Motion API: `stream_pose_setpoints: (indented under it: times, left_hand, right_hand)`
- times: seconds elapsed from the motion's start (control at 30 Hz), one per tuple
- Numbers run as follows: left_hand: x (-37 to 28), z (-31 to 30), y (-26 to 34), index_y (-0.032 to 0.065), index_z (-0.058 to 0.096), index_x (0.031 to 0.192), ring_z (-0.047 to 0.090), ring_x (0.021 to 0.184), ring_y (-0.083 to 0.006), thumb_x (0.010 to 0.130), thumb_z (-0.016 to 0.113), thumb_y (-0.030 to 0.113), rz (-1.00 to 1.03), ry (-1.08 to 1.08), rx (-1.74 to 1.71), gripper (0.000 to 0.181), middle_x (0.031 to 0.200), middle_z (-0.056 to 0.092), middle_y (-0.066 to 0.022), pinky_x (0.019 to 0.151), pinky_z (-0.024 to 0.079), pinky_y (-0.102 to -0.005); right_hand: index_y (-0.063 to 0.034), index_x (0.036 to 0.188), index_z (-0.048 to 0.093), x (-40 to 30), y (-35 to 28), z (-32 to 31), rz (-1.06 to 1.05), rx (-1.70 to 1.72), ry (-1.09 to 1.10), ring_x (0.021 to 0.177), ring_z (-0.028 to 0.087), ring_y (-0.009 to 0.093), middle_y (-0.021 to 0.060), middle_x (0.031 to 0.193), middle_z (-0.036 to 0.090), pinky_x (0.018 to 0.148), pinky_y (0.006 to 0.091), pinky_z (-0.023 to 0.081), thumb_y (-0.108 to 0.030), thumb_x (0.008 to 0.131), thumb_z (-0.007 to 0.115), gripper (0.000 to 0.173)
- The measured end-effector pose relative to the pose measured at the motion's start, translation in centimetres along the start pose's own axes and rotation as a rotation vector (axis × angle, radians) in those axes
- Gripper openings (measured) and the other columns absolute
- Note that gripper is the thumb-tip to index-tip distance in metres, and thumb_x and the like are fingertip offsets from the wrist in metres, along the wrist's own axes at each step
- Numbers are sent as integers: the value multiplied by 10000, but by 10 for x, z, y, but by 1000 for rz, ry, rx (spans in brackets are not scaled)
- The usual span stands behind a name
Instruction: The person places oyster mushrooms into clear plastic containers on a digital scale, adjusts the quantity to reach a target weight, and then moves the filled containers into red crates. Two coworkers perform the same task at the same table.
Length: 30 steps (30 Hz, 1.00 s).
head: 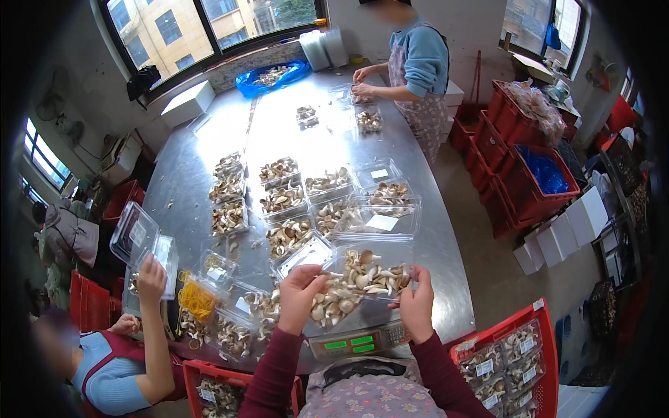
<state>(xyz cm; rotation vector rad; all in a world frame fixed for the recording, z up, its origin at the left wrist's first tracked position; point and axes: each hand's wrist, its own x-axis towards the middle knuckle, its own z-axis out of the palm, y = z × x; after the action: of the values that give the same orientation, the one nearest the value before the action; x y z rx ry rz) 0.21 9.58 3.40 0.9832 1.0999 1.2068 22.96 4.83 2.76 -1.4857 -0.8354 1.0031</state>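
A clear plastic tray of mushrooms (372, 276) lies between my hands, above a digital scale (360, 342) with lit green displays. My right hand (417, 299) holds the tray's right edge between thumb and fingers. Its left side is by my left hand (302, 292), whose thumb and fingertips are close together near a mushroom stem; whether they grip anything I cannot tell. Loose mushrooms (332, 308) lie just below the tray. Beyond it stand several filled open trays (288, 236) and a clear lidded container (384, 222) bearing a white label.
A co-worker at left holds an open clear box (137, 235); another handles mushrooms at the far side. Yellow rubber bands (196, 300) lie left of me. Red crates of labelled packs stand at lower right (549, 345) and lower left (191, 373). A blue bag (298, 70) lies by the window.
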Motion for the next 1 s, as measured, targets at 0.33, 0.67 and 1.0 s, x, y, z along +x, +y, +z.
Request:
stream_pose_setpoints:
  times: [0.33,0.67,1.0]
  left_hand:
    - [0,-24,-34,-10,595,1061,632,750,-119,877,654,23,-124,108,-160,196,934,664,-76,666,543,-252]
    - [1,-12,-25,-27,571,1138,641,793,-136,828,705,30,-204,15,127,342,1061,624,-101,651,526,-246]
    - [-21,-119,-14,-34,619,1001,660,726,-181,880,603,29,68,352,947,138,894,649,-124,613,536,-292]
  right_hand:
    - [26,1288,402,13,4,-19,18,13,82,587,571,120,198,1249,474,481,278,563,84,838,369,455]
    - [24,1276,410,13,8,-27,16,20,112,585,572,120,182,1206,486,471,282,560,88,823,359,461]
    - [-16,1290,407,11,10,-21,90,98,41,602,586,132,186,1224,470,492,304,576,80,821,360,482]
